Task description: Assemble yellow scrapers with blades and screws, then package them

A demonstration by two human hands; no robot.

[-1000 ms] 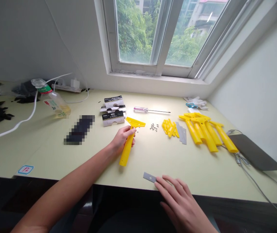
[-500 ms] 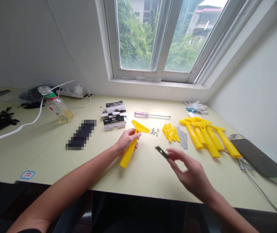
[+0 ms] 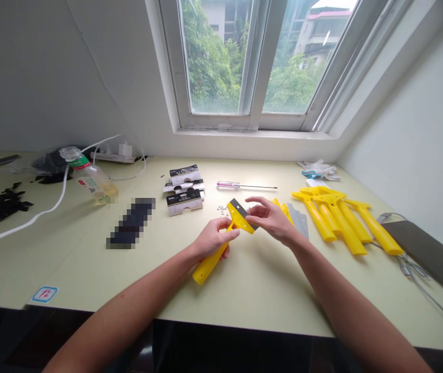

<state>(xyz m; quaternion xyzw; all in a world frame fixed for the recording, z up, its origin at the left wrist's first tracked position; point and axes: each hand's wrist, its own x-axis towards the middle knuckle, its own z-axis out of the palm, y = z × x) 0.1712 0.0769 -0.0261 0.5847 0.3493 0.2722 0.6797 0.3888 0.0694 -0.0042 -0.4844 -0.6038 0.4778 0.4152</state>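
Plastic bottle (image 3: 97,182) lies on its side at left, a little yellow liquid inside, cap on; if knocked, it could roll. Card packets (image 3: 184,198) are stacked beside it, contents hidden. Left hand (image 3: 214,239) has its fingers wrapped round the neck of a yellow plastic scraper (image 3: 212,263), held just above the desk. Right hand (image 3: 271,218) pinches a steel blade (image 3: 241,212) against the scraper head, fingers curled; a slip could cut a finger or scatter the loose screws (image 3: 222,210) nearby.
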